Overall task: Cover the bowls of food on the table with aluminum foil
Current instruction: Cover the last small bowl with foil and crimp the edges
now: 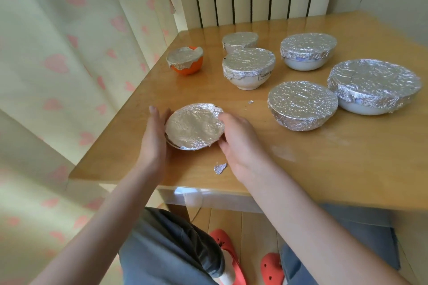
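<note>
Lower left of the table (301,169), near its front edge: small bowl (194,127) under foil, left hand (154,133) flat against its left side, fingers straight and together, bracing it. Right hand (240,143) curls round the right rim, probably crimping foil (fingertips hidden). Six covered bowls sit upper right, well apart; foil scrap (220,168) just beside the right wrist.

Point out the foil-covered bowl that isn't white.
The orange bowl at the far left of the table, near the curtain. Its orange body shows below the foil; the other bowls whose sides show are white.
</note>
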### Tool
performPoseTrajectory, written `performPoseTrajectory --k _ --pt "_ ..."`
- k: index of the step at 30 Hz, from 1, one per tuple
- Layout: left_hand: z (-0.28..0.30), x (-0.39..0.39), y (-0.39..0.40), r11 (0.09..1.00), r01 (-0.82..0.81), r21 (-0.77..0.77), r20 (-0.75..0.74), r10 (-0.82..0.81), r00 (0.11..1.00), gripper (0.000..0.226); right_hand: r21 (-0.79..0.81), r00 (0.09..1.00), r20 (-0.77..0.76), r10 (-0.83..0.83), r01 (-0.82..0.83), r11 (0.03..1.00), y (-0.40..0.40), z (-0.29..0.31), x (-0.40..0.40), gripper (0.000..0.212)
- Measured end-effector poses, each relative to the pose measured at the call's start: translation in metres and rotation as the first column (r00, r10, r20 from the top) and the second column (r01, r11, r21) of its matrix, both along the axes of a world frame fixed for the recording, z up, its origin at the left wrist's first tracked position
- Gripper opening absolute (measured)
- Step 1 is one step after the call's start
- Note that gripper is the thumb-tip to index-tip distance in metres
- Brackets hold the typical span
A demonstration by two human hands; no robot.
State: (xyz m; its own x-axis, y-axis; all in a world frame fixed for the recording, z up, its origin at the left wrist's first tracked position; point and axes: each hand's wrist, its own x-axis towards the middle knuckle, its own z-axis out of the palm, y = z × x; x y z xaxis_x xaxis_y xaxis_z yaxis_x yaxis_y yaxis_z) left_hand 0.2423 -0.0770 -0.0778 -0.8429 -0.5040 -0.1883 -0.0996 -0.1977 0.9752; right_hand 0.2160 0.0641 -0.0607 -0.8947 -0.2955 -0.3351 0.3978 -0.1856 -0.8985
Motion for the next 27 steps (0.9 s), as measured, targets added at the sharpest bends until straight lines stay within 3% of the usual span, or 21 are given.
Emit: performPoseTrajectory --k 2,5,15,22,27 --pt "0.0 -0.004 0.006 0.998 -0.019 0.065 -0.036 0.021 0.999 0.061 -0.018 0.999 0.032 -0.027 0.027 0.999 -0.003 0.0 -0.004 0.022" --pt "0.01 -0.02 0.007 0.999 -0.035 0.04 -0.065 0.038 0.997 0.056 -0.065 0.995 0.067 -0.076 0.08 0.995 -0.01 0.005 -0.018 0.018" --pt "0.036 -0.119 -0.041 0.998 0.018 -0.056 0.007 -0.017 1.0 0.075 -0.343 0.954 0.284 -0.097 0.195 0.919 -0.046 0.026 -0.093 0.034" --pt "0.018 -0.153 -0.056 1.0 -0.001 0.017 0.064 0.0 0.998 0.069 -0.386 0.947 0.3 -0.113 0.229 0.894 -0.048 0.022 -0.11 0.032" --pt "0.01 -0.16 -0.061 0.996 0.022 0.09 0.019 -0.024 1.0 0.068 -0.407 0.948 0.295 -0.119 0.238 0.882 -0.047 0.013 -0.11 0.036"
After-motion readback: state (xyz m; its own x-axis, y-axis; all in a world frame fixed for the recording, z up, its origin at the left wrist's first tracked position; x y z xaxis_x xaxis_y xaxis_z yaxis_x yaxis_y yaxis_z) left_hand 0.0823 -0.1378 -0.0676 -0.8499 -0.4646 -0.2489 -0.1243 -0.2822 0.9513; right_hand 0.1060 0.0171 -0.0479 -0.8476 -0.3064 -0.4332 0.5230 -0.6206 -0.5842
